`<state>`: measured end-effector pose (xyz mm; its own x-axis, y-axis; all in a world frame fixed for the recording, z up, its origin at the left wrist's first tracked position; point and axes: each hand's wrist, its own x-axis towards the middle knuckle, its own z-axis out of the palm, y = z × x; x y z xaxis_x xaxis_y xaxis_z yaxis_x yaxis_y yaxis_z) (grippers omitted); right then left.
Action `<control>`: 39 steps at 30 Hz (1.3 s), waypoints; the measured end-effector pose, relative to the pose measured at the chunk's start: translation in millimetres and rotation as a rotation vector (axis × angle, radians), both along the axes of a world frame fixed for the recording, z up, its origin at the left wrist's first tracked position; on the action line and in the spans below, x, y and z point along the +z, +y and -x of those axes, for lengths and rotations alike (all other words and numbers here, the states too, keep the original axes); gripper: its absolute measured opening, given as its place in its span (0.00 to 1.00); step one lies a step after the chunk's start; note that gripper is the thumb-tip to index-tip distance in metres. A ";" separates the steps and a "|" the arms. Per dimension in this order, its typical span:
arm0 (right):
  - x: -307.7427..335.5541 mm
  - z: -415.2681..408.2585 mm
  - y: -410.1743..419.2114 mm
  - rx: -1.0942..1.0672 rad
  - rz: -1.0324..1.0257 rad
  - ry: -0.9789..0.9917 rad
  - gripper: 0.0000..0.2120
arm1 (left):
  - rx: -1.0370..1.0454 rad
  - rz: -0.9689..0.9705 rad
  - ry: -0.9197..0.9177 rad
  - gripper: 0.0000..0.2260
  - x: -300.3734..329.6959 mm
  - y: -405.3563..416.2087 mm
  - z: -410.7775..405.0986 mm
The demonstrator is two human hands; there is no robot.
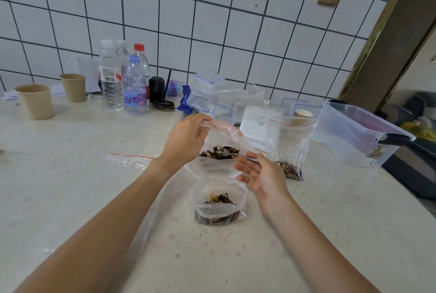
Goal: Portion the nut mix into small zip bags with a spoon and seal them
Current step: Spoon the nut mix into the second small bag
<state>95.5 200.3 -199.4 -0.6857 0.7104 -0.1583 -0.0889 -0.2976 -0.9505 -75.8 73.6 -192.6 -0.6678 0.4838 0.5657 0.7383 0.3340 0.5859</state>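
Two hands work over the desk (pixel 70 174): the left hand (pixel 186 139) pinches the zip bag (pixel 219 165) mouth open, the right hand (pixel 262 174) holds a loaded spoon (pixel 226 152) inside. A slack rim or tilted spoon could scatter nuts.

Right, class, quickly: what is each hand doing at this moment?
Left hand: pinching the rim of the zip bag, holding it open.
Right hand: holding the spoon of nuts inside that bag.

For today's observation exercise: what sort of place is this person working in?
Probably a home kitchen or pantry corner: a white tiled wall, a pale countertop with water bottles, and clear food containers.
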 end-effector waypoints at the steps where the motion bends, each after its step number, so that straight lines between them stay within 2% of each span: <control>1: 1.7 -2.6 0.5 0.005 -0.001 0.008 0.16 | 0.003 0.000 -0.010 0.12 0.9 -0.8 -0.1; 6: 19.3 -17.3 1.0 0.023 -0.011 0.046 0.15 | 0.008 0.002 -0.058 0.16 11.7 -12.9 -4.5; 12: 47.8 -51.4 -3.9 0.075 -0.054 0.097 0.16 | 0.012 0.000 0.010 0.13 29.9 -42.2 -28.8; 15: 53.0 -72.5 -7.3 0.107 -0.076 0.095 0.16 | -0.030 0.149 -0.055 0.10 32.4 -57.9 -47.9; 18: 49.2 -89.7 -12.6 0.131 -0.090 0.083 0.17 | -0.062 0.335 -0.175 0.15 24.8 -70.7 -66.6; 23: 34.2 -103.9 -24.4 0.173 -0.131 0.028 0.18 | -0.129 0.467 -0.318 0.15 4.3 -82.3 -88.6; 25: 27.6 -104.7 -28.9 0.189 -0.235 -0.014 0.18 | -0.139 0.460 -0.304 0.12 0.5 -82.3 -91.3; 27: 21.8 -106.7 -33.7 0.207 -0.445 -0.009 0.17 | -0.136 0.434 -0.277 0.10 1.1 -81.2 -93.1; 31: 11.8 -120.8 -34.8 0.402 -1.224 0.009 0.14 | -0.145 0.390 -0.235 0.09 6.6 -78.6 -97.7; 33: 9.6 -124.3 -35.3 0.463 -1.451 0.014 0.14 | -0.141 0.385 -0.222 0.09 7.4 -78.7 -98.5; 36: 7.5 -125.4 -34.3 0.430 -1.511 0.035 0.14 | -0.134 0.389 -0.218 0.09 7.2 -79.0 -98.1; 39: 6.8 -123.4 -31.1 0.388 -1.235 0.052 0.14 | -0.137 0.389 -0.244 0.09 7.6 -80.5 -96.2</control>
<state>218.9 169.1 -192.6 -0.8641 0.1213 0.4886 -0.2399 0.7541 -0.6114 20.4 -6.9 -185.0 -0.6736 0.7215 0.1602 0.6477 0.4719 0.5982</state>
